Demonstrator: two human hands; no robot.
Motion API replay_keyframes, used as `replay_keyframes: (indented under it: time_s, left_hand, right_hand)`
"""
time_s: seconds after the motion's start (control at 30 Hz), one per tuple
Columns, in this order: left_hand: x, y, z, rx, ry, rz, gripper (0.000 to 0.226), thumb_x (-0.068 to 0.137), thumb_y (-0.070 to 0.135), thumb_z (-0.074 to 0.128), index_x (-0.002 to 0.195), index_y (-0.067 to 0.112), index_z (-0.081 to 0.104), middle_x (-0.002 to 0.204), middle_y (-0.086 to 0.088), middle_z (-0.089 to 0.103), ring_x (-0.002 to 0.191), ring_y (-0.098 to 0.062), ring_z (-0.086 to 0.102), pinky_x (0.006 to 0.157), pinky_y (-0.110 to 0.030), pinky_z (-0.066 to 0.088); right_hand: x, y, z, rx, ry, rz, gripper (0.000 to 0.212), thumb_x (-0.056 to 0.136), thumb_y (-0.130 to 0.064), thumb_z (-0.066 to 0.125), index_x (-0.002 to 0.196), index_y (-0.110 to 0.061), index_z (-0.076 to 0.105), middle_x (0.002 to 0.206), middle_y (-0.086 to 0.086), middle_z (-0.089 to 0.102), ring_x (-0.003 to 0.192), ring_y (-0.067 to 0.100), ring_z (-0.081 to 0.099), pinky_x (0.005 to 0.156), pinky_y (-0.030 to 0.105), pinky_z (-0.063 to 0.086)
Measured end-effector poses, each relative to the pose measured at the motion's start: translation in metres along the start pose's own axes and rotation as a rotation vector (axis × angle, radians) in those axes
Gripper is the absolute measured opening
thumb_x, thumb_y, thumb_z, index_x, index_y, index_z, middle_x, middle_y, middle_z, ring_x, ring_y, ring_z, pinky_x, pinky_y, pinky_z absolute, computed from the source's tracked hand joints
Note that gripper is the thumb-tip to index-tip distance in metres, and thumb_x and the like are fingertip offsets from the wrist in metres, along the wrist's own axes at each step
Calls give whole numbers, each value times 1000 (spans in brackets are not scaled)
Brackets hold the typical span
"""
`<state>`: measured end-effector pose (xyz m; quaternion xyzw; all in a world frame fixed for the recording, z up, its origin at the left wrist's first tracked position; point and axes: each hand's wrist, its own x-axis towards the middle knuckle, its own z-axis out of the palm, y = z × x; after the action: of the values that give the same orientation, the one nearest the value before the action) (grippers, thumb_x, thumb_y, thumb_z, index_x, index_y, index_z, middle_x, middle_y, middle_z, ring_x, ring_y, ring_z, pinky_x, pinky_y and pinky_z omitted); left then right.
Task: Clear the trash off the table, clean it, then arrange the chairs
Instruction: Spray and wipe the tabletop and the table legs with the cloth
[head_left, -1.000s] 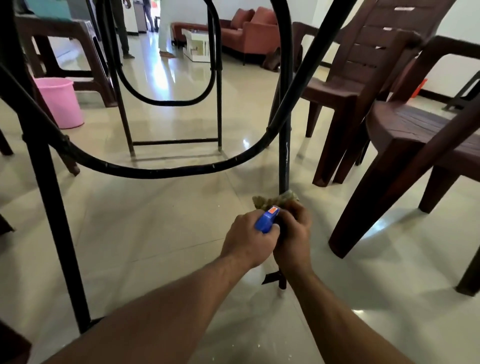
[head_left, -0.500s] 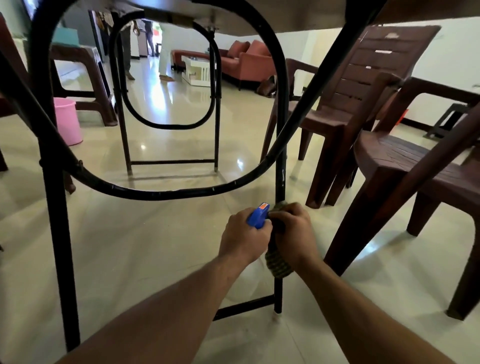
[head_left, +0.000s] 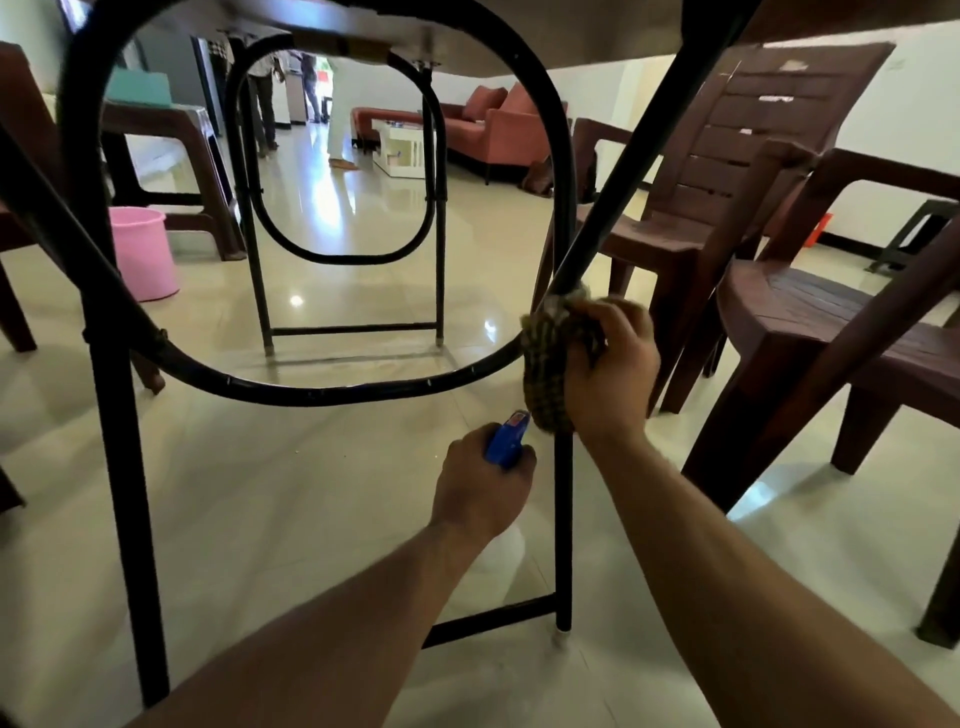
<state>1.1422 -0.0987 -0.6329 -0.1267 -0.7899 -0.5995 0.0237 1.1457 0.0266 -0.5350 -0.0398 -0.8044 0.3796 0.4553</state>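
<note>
Moved since half a second ago: your right grip (head_left: 610, 364) and the cloth (head_left: 548, 364) have gone up the leg (head_left: 563, 519), from beside your left grip (head_left: 480, 483) to the joint where the curved brace (head_left: 332, 389) and the slanted strut (head_left: 649, 156) meet that leg. Left grip: low on the leg as before, now below the right and apart from it. Item, right grip: your fingers are curled round the cloth and press it against the joint; the cloth, a green-and-dark check, is bunched round the metal with a fold hanging down the leg. Item, left grip: closed round a blue sprayer (head_left: 506, 441), just left of the leg; the nozzle end, with a red-orange label, points up toward the lower end of the cloth, and you cannot tell whether the two touch. Item, counter (head_left: 519, 31): seen from beneath, its underside along the top of the view, on black metal legs; the near leg stands on the floor (head_left: 311, 493) with a pale foot cap, a crossbar (head_left: 488, 621) running left from its base. Item, second frame (head_left: 441, 234): farther back, same looped shape. Item, chairs: two dark brown plastic ones to your right, the near chair (head_left: 831, 332) just beside the leg, the far chair (head_left: 727, 156) behind it. Item, left side: a pink bucket (head_left: 143, 254) on the floor near a brown stool (head_left: 156, 122). Item, background: a red sofa (head_left: 483, 124) by the far wall, and people (head_left: 337, 114) standing, legs only in view.
</note>
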Motion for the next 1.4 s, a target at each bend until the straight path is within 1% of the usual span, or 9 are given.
replay_keyframes:
  time_s: [0.17, 0.27, 0.43, 0.63, 0.83, 0.97, 1.13, 1.23, 1.4]
  left_hand:
    - [-6, -14, 0, 65, 19, 6, 23, 87, 31, 67, 69, 25, 56, 63, -5, 58, 60, -31, 60, 58, -51, 60]
    - [-15, -33, 2, 109, 22, 1, 30, 81, 35, 61, 60, 20, 47, 53, 1, 48, 53, -33, 55, 52, -52, 56]
    - [-29, -58, 9, 151, -11, -45, 29, 74, 40, 55, 63, 16, 43, 53, -2, 44, 58, -42, 53, 50, -53, 55]
    - [-37, -55, 9, 165, -56, -55, 25, 77, 34, 56, 61, 20, 44, 51, 3, 41, 49, -34, 47, 48, -54, 51]
    - [-41, -61, 2, 187, -50, -61, 30, 79, 34, 58, 65, 11, 44, 53, -2, 43, 50, -33, 44, 49, -54, 54]
    - [-49, -66, -8, 207, -71, -66, 31, 78, 36, 58, 65, 11, 46, 53, -1, 43, 50, -29, 43, 51, -54, 56]
    - [-55, -61, -20, 232, -87, -35, 30, 80, 37, 58, 67, 12, 48, 53, 1, 43, 50, -20, 40, 52, -53, 57]
    - [-61, -64, -23, 246, -95, -33, 29, 83, 30, 60, 66, 11, 48, 53, 3, 41, 50, -18, 38, 50, -47, 50]
    - [-75, -59, -27, 267, -118, -87, 29, 78, 37, 54, 66, 12, 48, 53, 4, 43, 50, -19, 36, 51, -41, 44]
  right_hand:
    - [-56, 47, 14, -39, -157, 36, 42, 94, -7, 57, 135, -18, 54, 137, -11, 43, 124, -4, 42, 96, 8, 39]
    - [-136, 102, 10, -260, -276, 108, 39, 87, -8, 64, 124, -21, 60, 133, 5, 47, 117, 24, 50, 93, 27, 43]
    - [-228, 138, 8, -87, -357, 695, 15, 94, -10, 54, 95, -23, 60, 106, 20, 64, 83, 30, 67, 63, 33, 55]
    - [-236, 140, 22, 151, -47, 1149, 16, 87, 8, 49, 92, -6, 55, 79, 14, 62, 66, 31, 64, 56, 40, 59]
    - [-275, 250, 73, 24, -162, 1139, 56, 45, -33, 63, 95, -22, 41, 92, 11, 62, 82, 33, 66, 75, 50, 60]
    - [-231, 157, 21, 22, -459, 1212, 32, 78, -5, 64, 94, -19, 41, 88, 20, 62, 61, 28, 62, 46, 31, 51]
    - [-235, 157, 4, -214, -667, 1046, 50, 78, -53, 75, 112, -29, 47, 97, 4, 62, 85, 27, 61, 79, 34, 53]
    - [-255, 156, 11, -483, -663, 850, 21, 96, -27, 52, 112, -15, 57, 103, 8, 66, 89, 28, 62, 81, 33, 51]
    - [-270, 136, -10, -610, -966, 771, 30, 94, -21, 50, 123, -16, 56, 112, 6, 63, 99, 26, 61, 83, 31, 48]
